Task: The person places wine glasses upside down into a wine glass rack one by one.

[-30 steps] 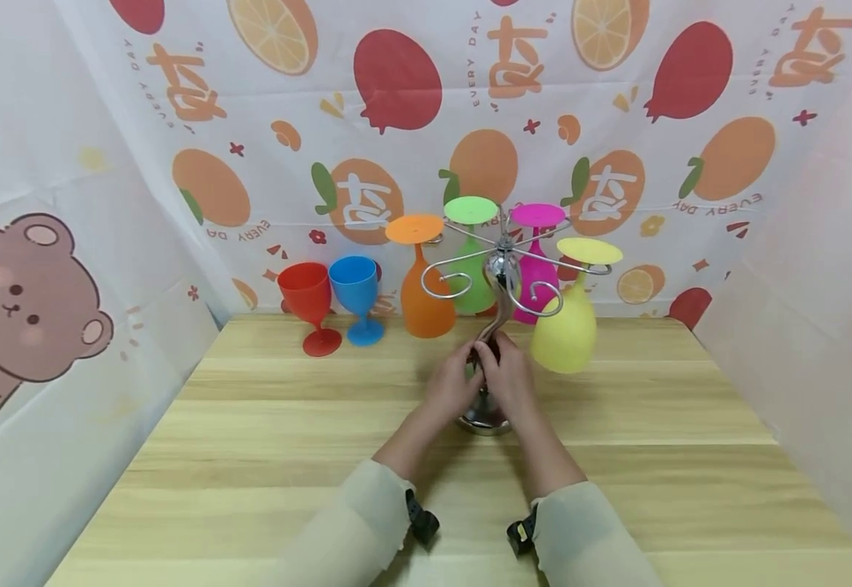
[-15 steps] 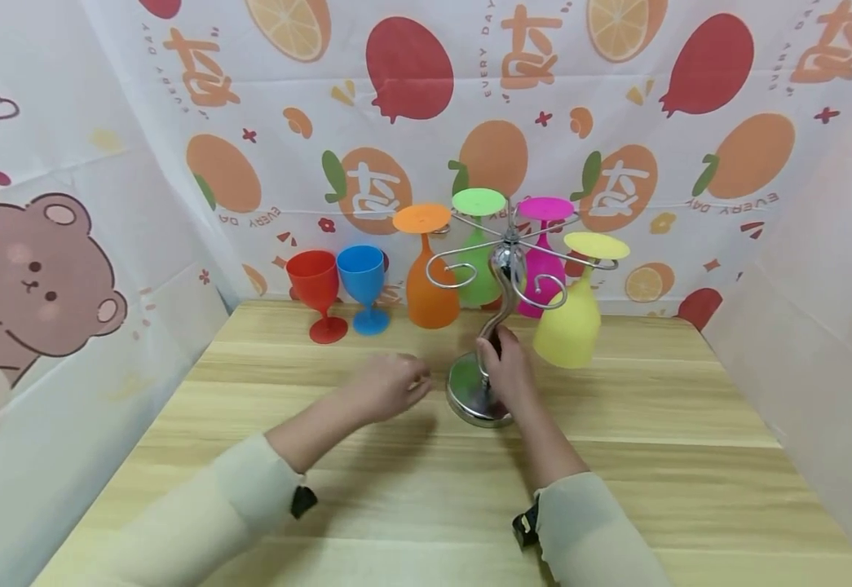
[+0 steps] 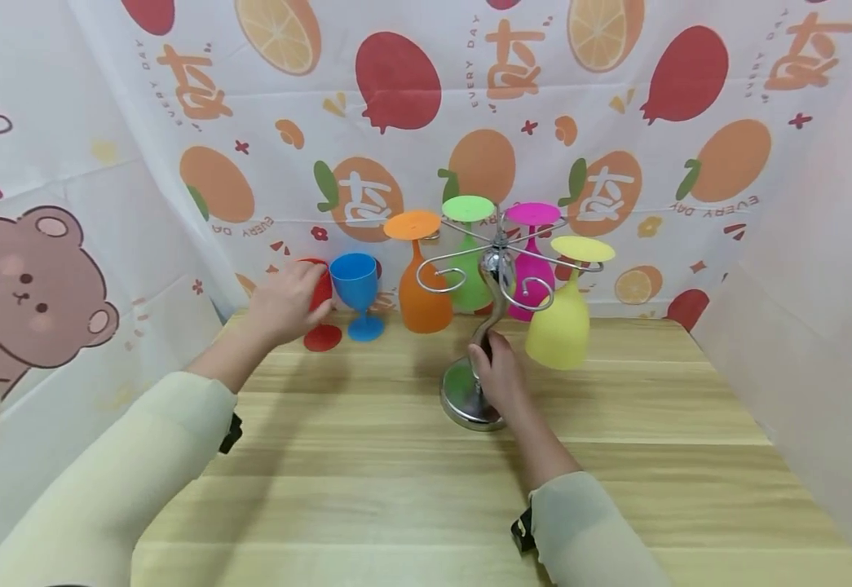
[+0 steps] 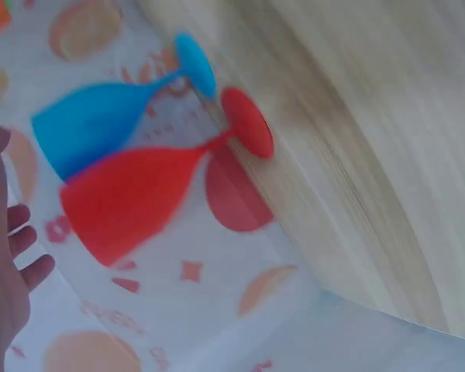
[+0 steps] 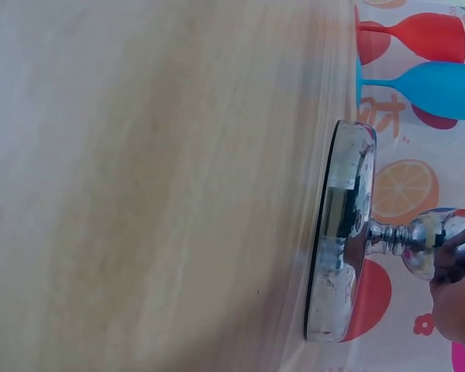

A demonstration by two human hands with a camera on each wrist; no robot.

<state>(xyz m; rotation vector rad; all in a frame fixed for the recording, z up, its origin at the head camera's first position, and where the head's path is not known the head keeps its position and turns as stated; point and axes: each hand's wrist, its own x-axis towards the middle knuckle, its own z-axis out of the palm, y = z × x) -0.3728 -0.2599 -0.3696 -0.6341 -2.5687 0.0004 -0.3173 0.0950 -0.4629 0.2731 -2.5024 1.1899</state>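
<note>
My left hand (image 3: 282,302) reaches to the red plastic goblet (image 3: 323,337), covering part of its bowl in the head view. In the left wrist view, the fingers spread near the rim of the upright red goblet (image 4: 132,198), with a gap between. A blue goblet (image 3: 355,285) stands upright just right of the red one. My right hand (image 3: 501,375) grips the curved stem of a chrome goblet rack (image 3: 462,391), whose round base shows in the right wrist view. Upside down by their feet hang orange (image 3: 426,302), green (image 3: 470,285), magenta (image 3: 531,277) and yellow goblets (image 3: 561,330).
The wooden table (image 3: 367,489) ends against a fruit-printed cloth (image 3: 411,81) at the back. A bear-printed cloth (image 3: 29,285) borders the left side. Two curled wire arms (image 3: 440,277) at the rack's front bear no goblet.
My left hand has let go of the rack and moved left and back to the red goblet. The right hand still grips the stem. The head view has shifted slightly.
</note>
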